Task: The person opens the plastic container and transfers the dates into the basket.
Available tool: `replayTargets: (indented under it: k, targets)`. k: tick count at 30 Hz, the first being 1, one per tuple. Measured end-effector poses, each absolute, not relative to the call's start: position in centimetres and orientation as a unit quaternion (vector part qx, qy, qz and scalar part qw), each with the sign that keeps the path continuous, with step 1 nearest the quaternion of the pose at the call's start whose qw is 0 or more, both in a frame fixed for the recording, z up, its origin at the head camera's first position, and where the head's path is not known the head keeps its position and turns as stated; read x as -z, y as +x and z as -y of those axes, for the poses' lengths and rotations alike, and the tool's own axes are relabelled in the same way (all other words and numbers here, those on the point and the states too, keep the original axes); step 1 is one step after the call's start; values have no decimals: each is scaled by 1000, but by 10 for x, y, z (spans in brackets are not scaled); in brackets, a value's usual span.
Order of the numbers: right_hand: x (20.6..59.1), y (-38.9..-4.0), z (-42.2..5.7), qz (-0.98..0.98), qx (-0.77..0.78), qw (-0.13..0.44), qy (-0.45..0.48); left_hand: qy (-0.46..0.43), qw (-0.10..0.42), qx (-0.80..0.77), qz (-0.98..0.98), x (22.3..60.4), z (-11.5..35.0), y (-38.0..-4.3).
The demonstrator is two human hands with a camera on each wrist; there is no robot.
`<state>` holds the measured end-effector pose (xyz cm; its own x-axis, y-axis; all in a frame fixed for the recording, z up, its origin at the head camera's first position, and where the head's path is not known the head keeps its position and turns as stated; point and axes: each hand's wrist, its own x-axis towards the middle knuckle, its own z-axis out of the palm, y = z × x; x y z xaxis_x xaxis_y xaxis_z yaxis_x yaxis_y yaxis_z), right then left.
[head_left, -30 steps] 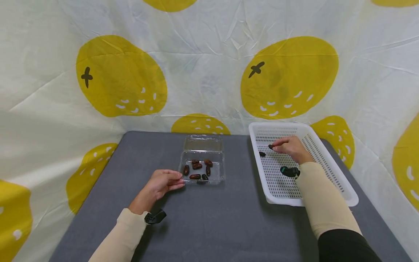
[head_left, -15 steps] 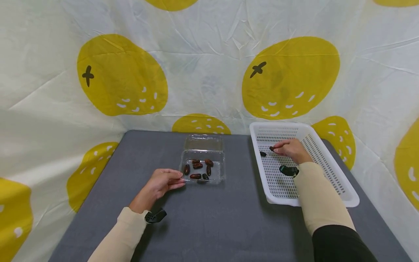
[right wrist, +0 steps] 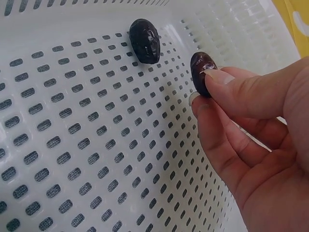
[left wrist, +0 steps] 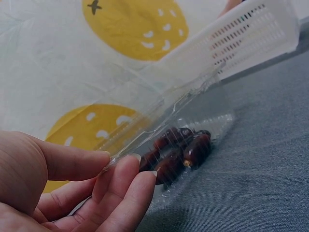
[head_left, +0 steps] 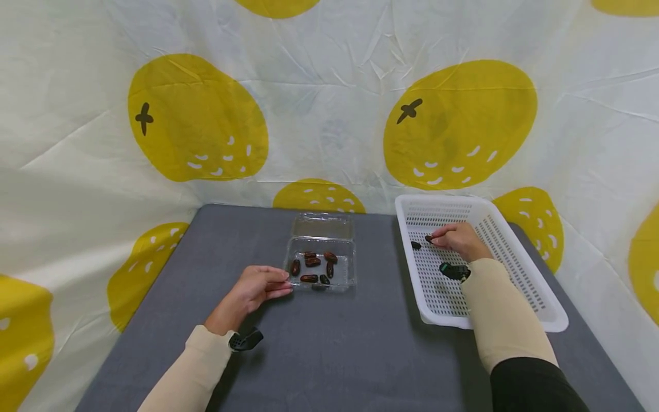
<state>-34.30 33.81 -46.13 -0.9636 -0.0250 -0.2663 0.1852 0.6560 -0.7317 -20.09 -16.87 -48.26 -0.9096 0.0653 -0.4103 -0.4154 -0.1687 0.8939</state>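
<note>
A clear plastic clamshell box point(head_left: 337, 285) stands with its lid raised in the middle of the table, holding several brown dates point(head_left: 312, 262). My left hand point(head_left: 251, 293) pinches the near left rim of this box between thumb and fingers, as the left wrist view also shows. Inside the white basket on the right, my right hand point(head_left: 461, 240) pinches one dark date point(right wrist: 203, 72) between thumb and fingertips. A second date point(right wrist: 145, 41) lies on the basket floor, a little apart from the held one.
The white perforated basket point(head_left: 416, 286) has raised walls and sits at the table's right side. Grey cloth covers the table point(head_left: 329, 355). Behind it hangs a white curtain point(head_left: 329, 114) with yellow fruit prints.
My right hand has shifted very slightly toward me within the basket, still pinching the date. The left hand keeps its place on the box. The head view has moved a little.
</note>
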Motion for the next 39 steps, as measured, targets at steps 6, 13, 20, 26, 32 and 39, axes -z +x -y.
replayTargets:
  k: [6, 13, 20, 26, 32, 39]
  targets:
    - [464, -339, -342, -902, 412, 123, 48, -141, 165, -749, -626, 483, 168, -201]
    - [450, -332, -341, -899, 424, 106, 31, -140, 167, -746, -629, 480, 167, -204]
    - [418, -335, -315, -896, 433, 102, -16, -140, 165, -753, -621, 479, 169, -204]
    - [402, -343, -287, -871, 476, 107, -57, -143, 171, -757, -615, 480, 170, -202]
    - [386, -339, -255, -858, 492, 110, -96, -145, 170, -756, -615, 479, 169, -202]
    - [375, -341, -220, -865, 472, 114, -127, -147, 167, -753, -620, 479, 168, -203]
